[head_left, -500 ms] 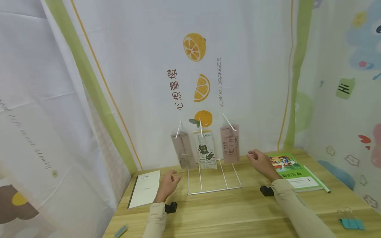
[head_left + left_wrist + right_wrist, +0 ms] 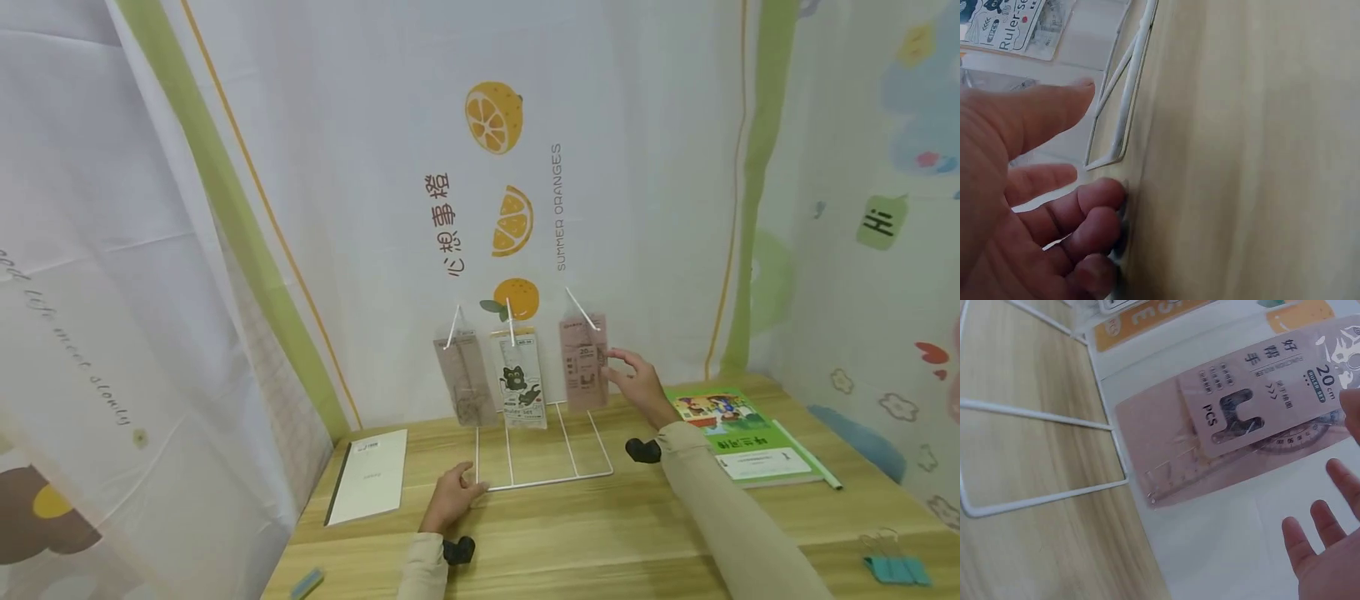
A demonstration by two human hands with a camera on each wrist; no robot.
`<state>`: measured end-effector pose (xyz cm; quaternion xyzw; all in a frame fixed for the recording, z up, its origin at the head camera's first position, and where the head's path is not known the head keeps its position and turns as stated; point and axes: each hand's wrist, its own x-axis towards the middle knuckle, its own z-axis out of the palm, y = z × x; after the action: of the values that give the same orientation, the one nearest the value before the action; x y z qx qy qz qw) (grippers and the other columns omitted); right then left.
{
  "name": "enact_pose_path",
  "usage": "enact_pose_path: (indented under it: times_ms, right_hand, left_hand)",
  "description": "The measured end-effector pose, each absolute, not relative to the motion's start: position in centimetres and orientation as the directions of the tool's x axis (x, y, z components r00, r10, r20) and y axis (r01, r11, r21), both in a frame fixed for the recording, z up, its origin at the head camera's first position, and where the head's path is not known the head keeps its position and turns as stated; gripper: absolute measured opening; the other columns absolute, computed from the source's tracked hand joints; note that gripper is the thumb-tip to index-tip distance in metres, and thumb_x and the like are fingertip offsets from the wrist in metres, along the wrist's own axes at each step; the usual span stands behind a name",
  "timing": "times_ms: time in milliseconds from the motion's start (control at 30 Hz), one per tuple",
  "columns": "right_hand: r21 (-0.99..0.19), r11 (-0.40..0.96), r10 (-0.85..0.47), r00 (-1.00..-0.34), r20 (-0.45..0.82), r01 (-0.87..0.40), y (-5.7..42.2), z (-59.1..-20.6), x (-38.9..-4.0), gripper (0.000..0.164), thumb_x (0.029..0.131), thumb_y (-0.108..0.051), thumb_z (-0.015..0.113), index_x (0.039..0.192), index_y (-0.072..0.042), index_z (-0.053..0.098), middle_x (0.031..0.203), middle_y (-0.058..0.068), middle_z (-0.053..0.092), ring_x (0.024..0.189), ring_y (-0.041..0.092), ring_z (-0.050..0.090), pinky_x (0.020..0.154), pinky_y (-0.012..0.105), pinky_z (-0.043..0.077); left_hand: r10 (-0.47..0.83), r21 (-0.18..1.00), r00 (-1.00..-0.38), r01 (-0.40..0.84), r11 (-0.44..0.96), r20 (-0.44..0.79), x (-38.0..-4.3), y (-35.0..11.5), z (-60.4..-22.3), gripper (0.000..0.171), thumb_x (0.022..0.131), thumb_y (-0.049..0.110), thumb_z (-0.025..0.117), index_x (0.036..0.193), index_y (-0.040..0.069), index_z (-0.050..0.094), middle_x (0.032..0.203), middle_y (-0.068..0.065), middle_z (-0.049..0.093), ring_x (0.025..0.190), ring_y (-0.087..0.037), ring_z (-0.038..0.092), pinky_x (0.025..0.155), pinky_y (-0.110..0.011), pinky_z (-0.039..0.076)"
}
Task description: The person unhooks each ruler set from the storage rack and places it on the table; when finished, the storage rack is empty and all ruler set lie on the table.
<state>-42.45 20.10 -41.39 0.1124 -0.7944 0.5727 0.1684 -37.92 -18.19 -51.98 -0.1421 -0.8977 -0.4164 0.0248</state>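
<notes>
A white wire display rack (image 2: 543,482) stands on the wooden table, with three ruler-set packets hanging from its hooks. The pink ruler set (image 2: 577,375) hangs on the right, the white cat-print ruler set (image 2: 522,354) in the middle and the greyish-pink ruler set (image 2: 463,379) on the left. At the rack's front left corner is my left hand (image 2: 453,498), thumb and fingers apart with nothing between them. Beside the pink packet's right edge reaches my right hand (image 2: 641,387), fingers spread; whether a fingertip touches the packet, I cannot tell.
A pale notebook (image 2: 369,475) lies left of the rack. On the right lie a green book (image 2: 750,433) and a light green pen (image 2: 806,454). Nearer the front are a teal binder clip (image 2: 896,570) and a small eraser-like block (image 2: 307,583). Patterned curtains (image 2: 637,167) enclose the table.
My left hand has moved right and nearer, to the rack's front left corner. My right hand has risen leftward to the pink ruler set, and its fingers have opened out.
</notes>
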Motion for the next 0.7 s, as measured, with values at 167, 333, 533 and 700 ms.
enact_pose_path:
  times_ms: [167,333,533,700]
  right_hand:
    - [-0.891,0.266,-0.022,-0.926,0.376,-0.368,19.8,-40.9,-43.0,0.048,0.102,-0.015,0.060,0.145,0.002,0.048,0.160,0.024,0.031,0.148,0.048,0.022,0.115,0.065,0.027]
    - [-0.899,0.251,-0.043,-0.932,0.360,-0.358,19.3,-40.8,-43.1,0.049,0.101,-0.014,0.061,0.146,0.001,0.048,0.160,0.023,0.033,0.145,0.048,0.026,0.115,0.062,0.030]
    - [-0.899,0.239,-0.061,-0.929,0.365,-0.368,18.9,-39.3,-41.7,0.048,0.102,-0.008,0.058,0.146,0.005,0.046,0.158,0.027,0.034,0.143,0.050,0.029,0.113,0.065,0.030]
    - [-0.892,0.251,-0.058,-0.925,0.375,-0.377,19.3,-39.9,-42.4,0.047,0.102,-0.013,0.060,0.146,-0.001,0.049,0.155,0.025,0.040,0.140,0.046,0.036,0.111,0.066,0.033]
  left_hand:
    - [0.183,0.709,-0.965,0.260,0.655,0.185,-37.6,-17.8,-52.2,0.065,0.090,0.029,0.075,0.136,-0.013,0.053,0.079,-0.012,0.065,0.069,-0.023,0.059,0.069,-0.038,0.052]
    - [0.130,0.650,-0.972,0.228,0.725,0.196,-37.3,-17.4,-52.3,0.061,0.087,0.032,0.078,0.129,-0.008,0.062,0.123,-0.031,0.065,0.112,-0.049,0.063,0.092,-0.061,0.050]
    - [0.132,0.629,-0.973,0.222,0.745,0.188,-37.6,-17.2,-52.1,0.061,0.088,0.034,0.076,0.134,-0.003,0.061,0.130,-0.030,0.062,0.117,-0.052,0.060,0.094,-0.065,0.048]
    - [0.120,0.617,-0.979,0.197,0.762,0.165,-37.9,-17.0,-52.1,0.061,0.089,0.036,0.076,0.135,0.000,0.061,0.130,-0.030,0.062,0.116,-0.052,0.060,0.093,-0.065,0.049]
